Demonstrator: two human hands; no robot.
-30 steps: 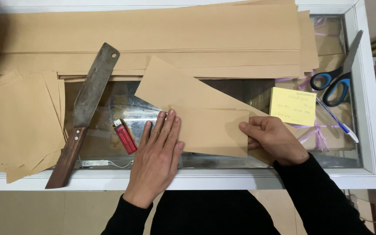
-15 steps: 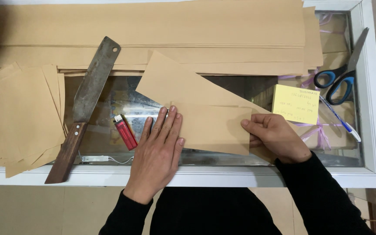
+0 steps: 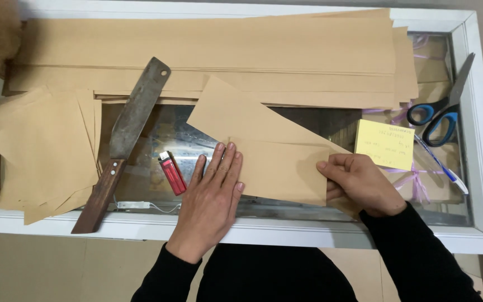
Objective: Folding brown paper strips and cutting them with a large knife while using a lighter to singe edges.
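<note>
1. Pressing flat on the folded brown paper sheet [image 3: 264, 151], the left hand [image 3: 211, 196] is laid palm down with its fingers stretched out and held together, nothing being grasped; the sheet is simply pinned against the glass counter top [image 3: 308, 120]

2. The right hand [image 3: 359, 184] is closed on the right end of the same sheet, the thumb lying on top and the other fingers curled beneath the edge, so that the end is pinched between them

3. The sheet is found in the middle of the counter, between the two hands, with one pointed flap reaching up and left towards the stack of long brown paper strips [image 3: 208, 56] at the far side

4. For a clean crease, it is judged that the edges should be lined up before weight is put on, and that the flat hand should be swept outward along the fold rather than lifted and dabbed

5. The pinched end is best kept steady and low, since a raised corner would be likely to let the layers slip apart

6. A red lighter [image 3: 171, 172] lies just beside the left hand's little finger, and a large cleaver with a wooden handle [image 3: 124, 140] rests further left, next to a pile of cut brown paper pieces [image 3: 46, 148]

7. A yellow sticky note pad [image 3: 385, 144] and blue-handled scissors [image 3: 440, 109] are seen to the right, apart from the hands
</note>
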